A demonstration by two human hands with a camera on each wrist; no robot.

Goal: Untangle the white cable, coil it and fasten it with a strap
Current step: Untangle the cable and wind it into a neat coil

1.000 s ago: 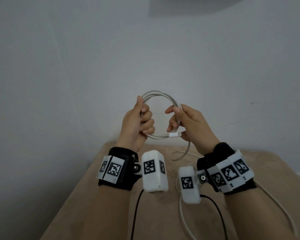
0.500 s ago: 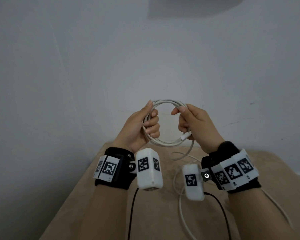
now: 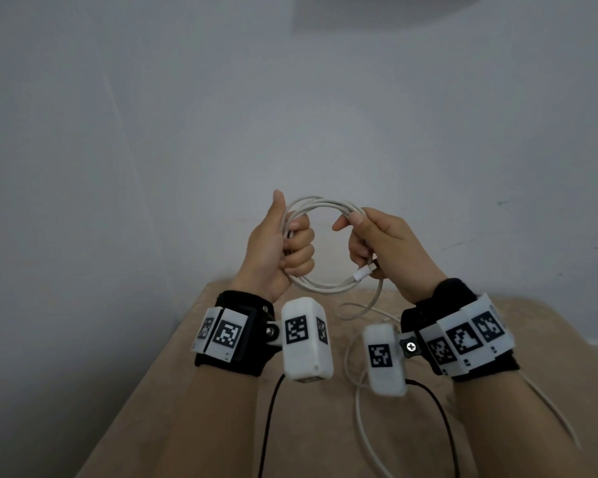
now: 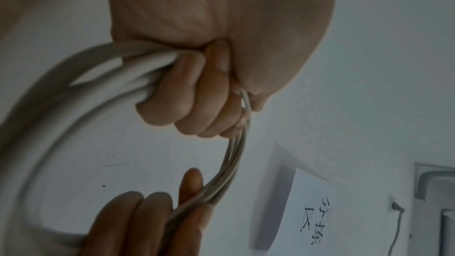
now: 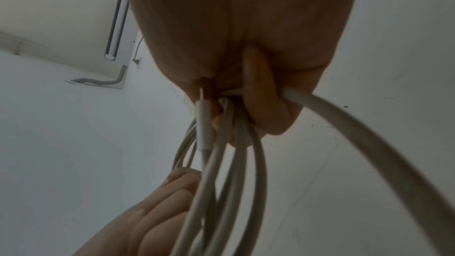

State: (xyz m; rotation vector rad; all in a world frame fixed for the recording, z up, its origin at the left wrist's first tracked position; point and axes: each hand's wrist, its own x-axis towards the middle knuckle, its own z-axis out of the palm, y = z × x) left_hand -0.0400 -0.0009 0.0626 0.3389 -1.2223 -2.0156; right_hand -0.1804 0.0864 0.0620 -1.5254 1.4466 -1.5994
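The white cable (image 3: 325, 205) is wound into a round coil of several loops, held up in front of the wall. My left hand (image 3: 283, 250) grips the coil's left side, fingers curled round the strands (image 4: 138, 69), thumb upright. My right hand (image 3: 377, 243) grips the right side, fingers curled round the loops (image 5: 234, 163). A white connector plug (image 3: 364, 272) pokes out under the right hand and shows close up (image 5: 204, 124). A loose tail of the cable (image 3: 377, 298) hangs from the right hand down to the surface. No strap is in view.
A beige padded surface (image 3: 187, 391) lies below my forearms, with slack white cable (image 3: 358, 401) and black wrist-camera leads (image 3: 270, 415) on it. A plain white wall (image 3: 290, 115) stands close behind. A paper sheet with writing (image 4: 317, 211) hangs on the wall.
Both hands dipped and rose again with the coil. The right hand slid along its side, and the plug swung from the coil's bottom up to just under the right hand.
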